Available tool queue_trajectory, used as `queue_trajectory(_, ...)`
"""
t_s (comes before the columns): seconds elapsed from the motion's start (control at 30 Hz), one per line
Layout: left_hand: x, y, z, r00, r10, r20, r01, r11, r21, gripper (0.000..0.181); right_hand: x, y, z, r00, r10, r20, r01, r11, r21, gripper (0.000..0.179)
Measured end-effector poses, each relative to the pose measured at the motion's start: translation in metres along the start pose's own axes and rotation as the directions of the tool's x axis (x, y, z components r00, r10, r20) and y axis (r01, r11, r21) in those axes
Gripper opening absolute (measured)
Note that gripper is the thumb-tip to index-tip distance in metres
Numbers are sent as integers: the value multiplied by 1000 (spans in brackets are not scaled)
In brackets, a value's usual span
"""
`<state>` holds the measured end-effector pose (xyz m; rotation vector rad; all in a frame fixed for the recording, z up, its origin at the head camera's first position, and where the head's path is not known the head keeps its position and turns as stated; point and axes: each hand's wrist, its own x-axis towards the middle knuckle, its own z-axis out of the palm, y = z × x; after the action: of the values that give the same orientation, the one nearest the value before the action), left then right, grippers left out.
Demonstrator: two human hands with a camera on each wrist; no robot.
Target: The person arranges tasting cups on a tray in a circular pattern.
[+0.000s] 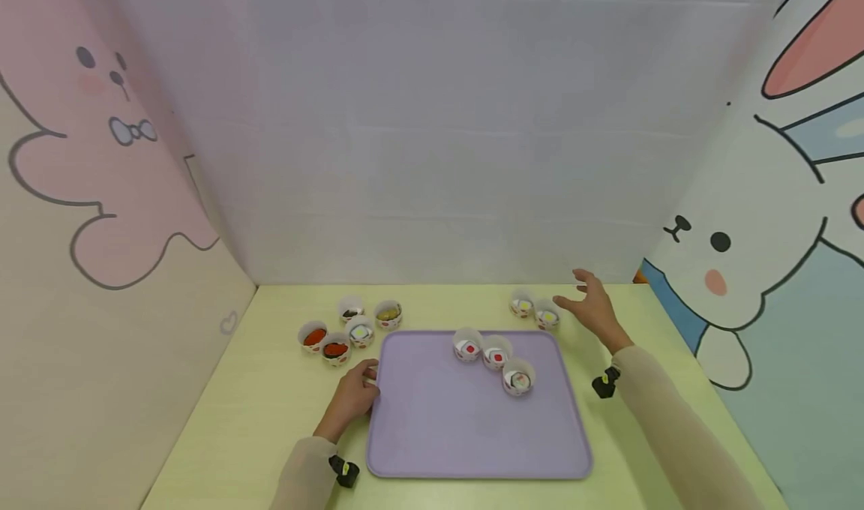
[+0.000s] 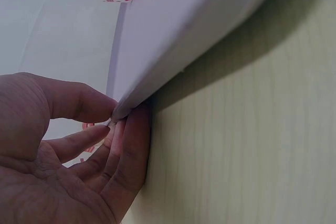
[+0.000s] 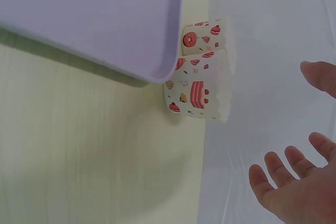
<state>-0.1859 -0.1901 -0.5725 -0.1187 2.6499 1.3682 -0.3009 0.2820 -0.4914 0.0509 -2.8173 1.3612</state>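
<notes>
A lavender tray lies on the table, bearing a paper cup with a patterned piece and two cups with red-centred pieces, one the left cup. At the tray's left edge, my left hand pinches the rim; in the left wrist view the thumb lies on one side of the edge, fingers on the other. My right hand is held up with fingers spread, holding nothing. It is beside two yellow-centred cups behind the tray, the nearer cup printed with a cake slice.
Left of the tray stand several paper cups, among them a red-filled cup, an olive-filled cup and a yellow-centred cup. A white backdrop rises behind the table, with cartoon-printed side walls.
</notes>
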Motion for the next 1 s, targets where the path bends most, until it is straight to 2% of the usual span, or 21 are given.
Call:
queue_trajectory(0.2,0,0,0,1000,3,2,-3,1000,-3,53,5,15,12,999,33,36,-33,999,-4,90)
queue_trajectory(0.53,-2,1,-1,1000,10,-2,-10,1000,-6,54,15,33,30,997,32,77,-32,999,4,90)
queue_trajectory(0.7,-2,3,-1,1000,18,-5,-18,1000,2,54,16,38,37,992,52,116,-50,999,-18,92)
queue_trajectory(1.0,-2,1,-1,1000,12,-8,-12,1000,-7,54,18,41,49,991,55,124,-48,997,-58,86)
